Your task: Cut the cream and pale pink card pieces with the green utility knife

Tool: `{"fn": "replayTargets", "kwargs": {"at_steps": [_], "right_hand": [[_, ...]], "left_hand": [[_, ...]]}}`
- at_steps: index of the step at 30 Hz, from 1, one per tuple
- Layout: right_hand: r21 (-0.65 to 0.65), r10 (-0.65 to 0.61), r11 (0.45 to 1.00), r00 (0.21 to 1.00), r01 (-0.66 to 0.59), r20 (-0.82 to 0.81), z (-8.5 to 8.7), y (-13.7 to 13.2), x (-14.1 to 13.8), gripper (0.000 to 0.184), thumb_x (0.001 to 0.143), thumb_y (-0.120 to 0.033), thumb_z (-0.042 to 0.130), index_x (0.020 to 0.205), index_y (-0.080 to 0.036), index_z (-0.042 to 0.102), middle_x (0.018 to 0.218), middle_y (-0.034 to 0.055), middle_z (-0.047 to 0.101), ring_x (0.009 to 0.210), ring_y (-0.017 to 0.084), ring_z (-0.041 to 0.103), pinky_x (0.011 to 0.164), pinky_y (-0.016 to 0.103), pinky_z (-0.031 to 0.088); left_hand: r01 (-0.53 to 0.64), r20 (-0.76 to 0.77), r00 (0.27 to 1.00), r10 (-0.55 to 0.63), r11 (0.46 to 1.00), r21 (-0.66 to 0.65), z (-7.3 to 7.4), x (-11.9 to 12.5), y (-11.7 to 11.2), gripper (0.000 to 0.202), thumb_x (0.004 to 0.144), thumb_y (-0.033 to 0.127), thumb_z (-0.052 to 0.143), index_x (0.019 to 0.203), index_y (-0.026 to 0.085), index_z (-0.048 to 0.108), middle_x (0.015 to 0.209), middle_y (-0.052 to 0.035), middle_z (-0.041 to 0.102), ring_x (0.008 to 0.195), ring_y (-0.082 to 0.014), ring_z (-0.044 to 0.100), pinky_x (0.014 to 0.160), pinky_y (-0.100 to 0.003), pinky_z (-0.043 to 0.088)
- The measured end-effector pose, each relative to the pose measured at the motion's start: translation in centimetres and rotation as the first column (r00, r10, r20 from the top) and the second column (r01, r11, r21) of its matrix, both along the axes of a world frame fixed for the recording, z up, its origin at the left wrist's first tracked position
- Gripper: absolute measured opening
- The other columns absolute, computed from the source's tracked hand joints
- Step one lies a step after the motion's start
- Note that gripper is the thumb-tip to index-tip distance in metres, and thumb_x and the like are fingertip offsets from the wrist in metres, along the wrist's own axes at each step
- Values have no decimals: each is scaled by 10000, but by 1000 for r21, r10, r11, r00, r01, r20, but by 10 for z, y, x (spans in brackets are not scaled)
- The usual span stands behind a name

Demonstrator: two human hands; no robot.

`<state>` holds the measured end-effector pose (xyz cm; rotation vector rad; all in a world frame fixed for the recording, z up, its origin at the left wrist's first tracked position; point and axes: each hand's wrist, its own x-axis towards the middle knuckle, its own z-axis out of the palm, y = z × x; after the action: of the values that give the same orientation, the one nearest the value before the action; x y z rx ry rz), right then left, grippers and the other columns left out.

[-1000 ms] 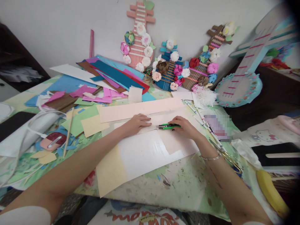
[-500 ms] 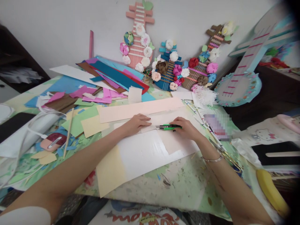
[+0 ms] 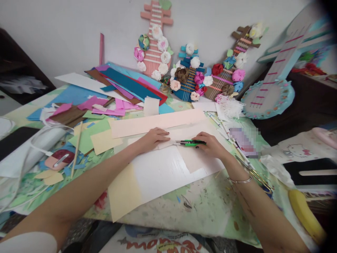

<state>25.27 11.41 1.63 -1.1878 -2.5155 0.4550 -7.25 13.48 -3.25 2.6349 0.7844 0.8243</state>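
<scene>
My right hand point(image 3: 210, 144) grips a green-and-black utility knife point(image 3: 191, 142), whose blade points left and meets the pale paper point(image 3: 181, 134). Pressed flat on that paper, my left hand point(image 3: 154, 139) has its fingers stretched toward the blade tip. Under both hands lies a large white board point(image 3: 158, 175) with a cream-coloured left end. A pale pink piece of paper point(image 3: 193, 160) rests on the board below my right hand. Just beyond my hands stretches a long peach paper strip point(image 3: 155, 123).
Paper scraps point(image 3: 101, 131) and coloured sheets point(image 3: 134, 86) crowd the left and back. Flower-decorated paper instruments point(image 3: 155, 45) lean on the wall. To the right are scissors point(image 3: 259, 177), a banana point(image 3: 305, 214) and a pale blue instrument model point(image 3: 268, 95).
The utility knife and my right hand have shifted slightly to the right. My left hand stays in place on the paper.
</scene>
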Motion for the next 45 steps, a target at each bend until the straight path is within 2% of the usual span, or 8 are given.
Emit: {"fn": "replayTargets", "kwargs": {"at_steps": [10,21,30,39,45], "right_hand": [[-13,60,998,998,-60,2,3,6,-19,372,771,-75,549,1089,-205,692,988,92,630,886,227,612,826,387,492],[26,59,998,997,-58,-39,-5,6,-5,367,775,-75,546,1079,-205,707,979,96,631,886,231,610,814,383,502],[-5,56,998,998,-56,-11,0,3,-24,371,785,-85,560,1108,-217,686,1009,96,628,909,240,610,830,404,499],[21,28,999,999,-28,-29,-2,-5,-10,359,785,-101,569,1101,-224,689,1001,95,630,903,243,610,811,399,506],[-3,26,1000,1000,-26,5,2,-4,-24,356,785,-85,565,1101,-197,685,997,102,626,905,245,606,817,399,500]], "left_hand": [[4,9,1000,-4,1000,-10,1,0,-1,324,968,207,425,1159,276,677,1248,-83,632,1137,-226,547,977,-455,427],[-2,10,1000,2,1000,-13,0,0,0,310,956,198,452,1137,290,686,1233,-73,641,1130,-216,558,980,-434,421],[-1,9,1000,1,1000,-11,-2,0,1,335,946,162,437,1162,259,675,1232,-87,640,1138,-225,551,982,-449,426],[1,38,999,-1,1000,-22,-2,1,1,317,957,199,439,1146,277,682,1231,-77,642,1124,-216,559,966,-444,441],[-3,32,999,3,1000,-25,0,0,0,316,955,204,441,1144,268,685,1216,-80,651,1119,-220,564,971,-439,439]]}}
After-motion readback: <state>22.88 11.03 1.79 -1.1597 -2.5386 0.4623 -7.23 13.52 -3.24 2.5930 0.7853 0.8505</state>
